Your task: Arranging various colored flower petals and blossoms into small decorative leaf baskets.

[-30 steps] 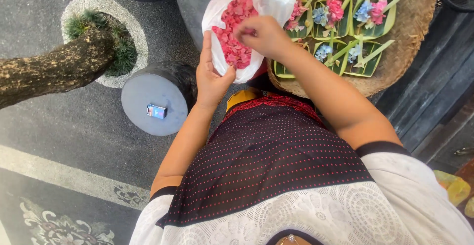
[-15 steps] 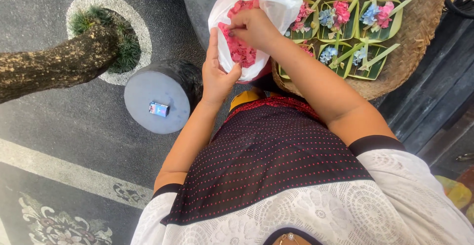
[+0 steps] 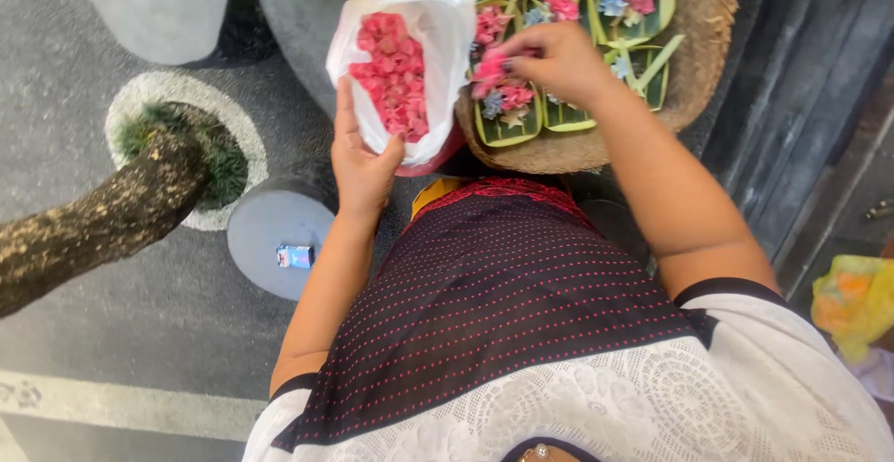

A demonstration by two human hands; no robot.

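Pink petals: heaped inside a white plastic bag with its mouth open upward, just left of a round woven basket.

Head view, hands:
- Left hand: closed around the lower end of the bag, thumb on one side and fingers on the other, propping the bag upright beside the basket rim.
- Right hand: fingertips pinched shut on a small clump of petals, poised over a green leaf tray at the near edge of the basket. Contact between clump and tray cannot be told.

Head view, surroundings:
- More leaf trays with pink and blue blossoms, packed side by side further back in the basket.
- Grey round stool below the left forearm, with a small blue box on top.
- Rough tree trunk at far left, well apart from both hands.

Procedure, as a judgement from this view:
1. Hold the bag mouth upward and tilted toward the basket, to shorten the carry and limit spillage.
2. Grip the clump lightly; avoid crushing, since loose petals probably bruise and stick together.
3. Lower the fingertips close to the middle of the leaf tray before opening them.
4. Release onto the blossoms already in place, not onto the tray's edge or the gap beside the next tray.
5. Avoid pressing down: folded leaf walls likely flatten or shift under load.
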